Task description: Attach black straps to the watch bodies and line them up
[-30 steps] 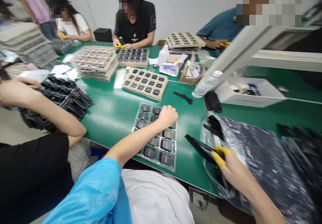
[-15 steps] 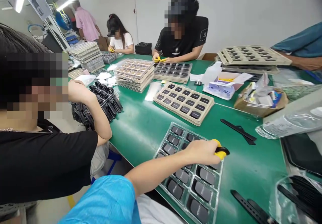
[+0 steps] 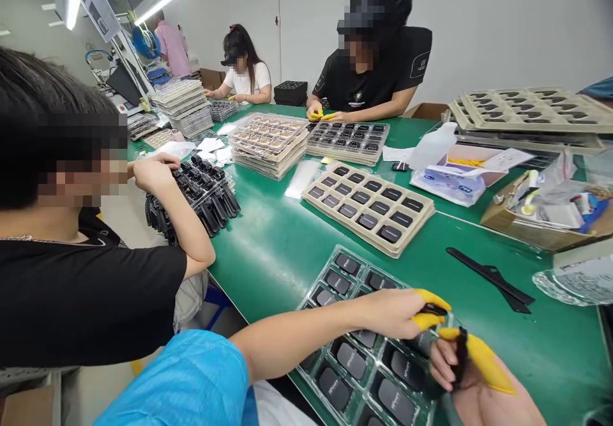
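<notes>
Right hand (image 3: 486, 375) has come into view since the last frame and sits just beside the left hand (image 3: 402, 313), which remains over the right side of the clear tray (image 3: 383, 345).

Left fingers: tips brought together, a small black piece (image 3: 433, 309) pinched between them. Right fingers: curled in, gap taken up by a dark strip (image 3: 460, 352) standing nearly upright against the thumb. Whether piece and strip touch cannot be told.

Black squares (image 3: 396, 400) lie in the tray pockets, below and to the left of the left fingers. Crossed straps (image 3: 472, 267) rest on the bench (image 3: 268, 247), beyond and slightly right of the right fingers. A beige tray (image 3: 352, 230) stands beyond the left fingers, to their left.

Handling, as judged: both held items look light. The strip appears flexible, probably rubbery, tolerant of a firm pinch and liable to bend if taken far from its working end; hold is best near that end. The piece seems stiffer and smooth, its finish possibly prone to marking; grip by the edges, keeping pressure off any flat face.
</notes>
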The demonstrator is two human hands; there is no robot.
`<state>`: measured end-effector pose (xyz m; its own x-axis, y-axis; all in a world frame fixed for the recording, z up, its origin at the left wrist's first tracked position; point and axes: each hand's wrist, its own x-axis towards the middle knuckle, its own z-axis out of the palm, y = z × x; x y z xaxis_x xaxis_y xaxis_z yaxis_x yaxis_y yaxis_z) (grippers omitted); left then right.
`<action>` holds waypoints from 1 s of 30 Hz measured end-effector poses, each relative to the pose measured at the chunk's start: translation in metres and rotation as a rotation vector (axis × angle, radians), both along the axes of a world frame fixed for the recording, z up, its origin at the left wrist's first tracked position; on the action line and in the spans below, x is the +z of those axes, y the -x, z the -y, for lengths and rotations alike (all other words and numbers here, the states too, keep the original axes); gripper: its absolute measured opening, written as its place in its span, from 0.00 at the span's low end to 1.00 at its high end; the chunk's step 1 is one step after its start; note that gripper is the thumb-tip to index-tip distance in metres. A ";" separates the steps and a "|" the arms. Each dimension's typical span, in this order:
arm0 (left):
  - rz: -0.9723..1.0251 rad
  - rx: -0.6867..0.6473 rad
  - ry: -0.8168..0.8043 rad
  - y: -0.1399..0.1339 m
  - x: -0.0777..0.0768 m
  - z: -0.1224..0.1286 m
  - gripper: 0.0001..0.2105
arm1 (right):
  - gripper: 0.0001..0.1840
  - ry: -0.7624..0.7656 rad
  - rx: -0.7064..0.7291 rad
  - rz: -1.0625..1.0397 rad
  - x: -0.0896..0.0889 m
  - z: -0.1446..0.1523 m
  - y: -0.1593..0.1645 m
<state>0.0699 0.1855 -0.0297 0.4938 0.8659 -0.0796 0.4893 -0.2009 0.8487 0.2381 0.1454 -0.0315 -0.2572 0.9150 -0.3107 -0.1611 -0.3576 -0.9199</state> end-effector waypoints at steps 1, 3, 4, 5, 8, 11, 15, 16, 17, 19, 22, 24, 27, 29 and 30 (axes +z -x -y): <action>-0.038 -0.033 -0.027 0.001 0.002 0.001 0.21 | 0.24 0.028 -0.022 0.016 0.001 0.003 0.001; -0.119 -0.121 -0.066 0.002 0.008 0.004 0.24 | 0.24 0.061 -0.034 0.055 0.000 0.008 -0.002; -0.148 -0.160 -0.087 0.002 0.011 0.004 0.26 | 0.25 0.064 -0.021 0.062 0.000 0.010 -0.004; -0.167 -0.194 -0.109 0.003 0.014 0.005 0.28 | 0.26 0.067 -0.009 0.061 -0.001 0.011 -0.006; -0.194 -0.251 -0.151 0.004 0.019 0.006 0.29 | 0.28 0.084 0.014 0.056 -0.003 0.012 -0.011; -0.193 -0.288 -0.173 0.005 0.020 0.006 0.28 | 0.30 0.117 0.074 0.021 -0.004 0.011 -0.015; -0.200 -0.285 -0.170 0.005 0.019 0.005 0.27 | 0.30 0.153 0.129 -0.053 -0.008 0.010 -0.018; -0.207 -0.282 -0.164 0.005 0.018 0.005 0.27 | 0.30 0.154 0.131 -0.058 -0.009 0.010 -0.018; -0.215 -0.283 -0.160 0.005 0.018 0.005 0.27 | 0.30 0.152 0.122 -0.056 -0.008 0.010 -0.017; -0.226 -0.289 -0.164 0.006 0.018 0.005 0.26 | 0.30 0.139 0.076 -0.052 -0.006 0.012 -0.013; -0.225 -0.276 -0.188 0.005 0.018 0.007 0.25 | 0.30 0.120 0.004 -0.069 -0.001 0.013 -0.006; -0.215 -0.242 -0.189 0.005 0.019 0.008 0.26 | 0.29 0.117 0.015 -0.097 0.000 0.013 -0.004; -0.202 -0.204 -0.184 0.003 0.020 0.009 0.26 | 0.28 0.128 0.019 -0.134 0.000 0.012 -0.004; -0.202 -0.214 -0.208 0.002 0.021 0.008 0.26 | 0.29 0.161 0.004 -0.149 -0.001 0.011 -0.004; -0.204 -0.225 -0.224 0.002 0.022 0.008 0.26 | 0.30 0.187 -0.009 -0.152 -0.001 0.011 -0.005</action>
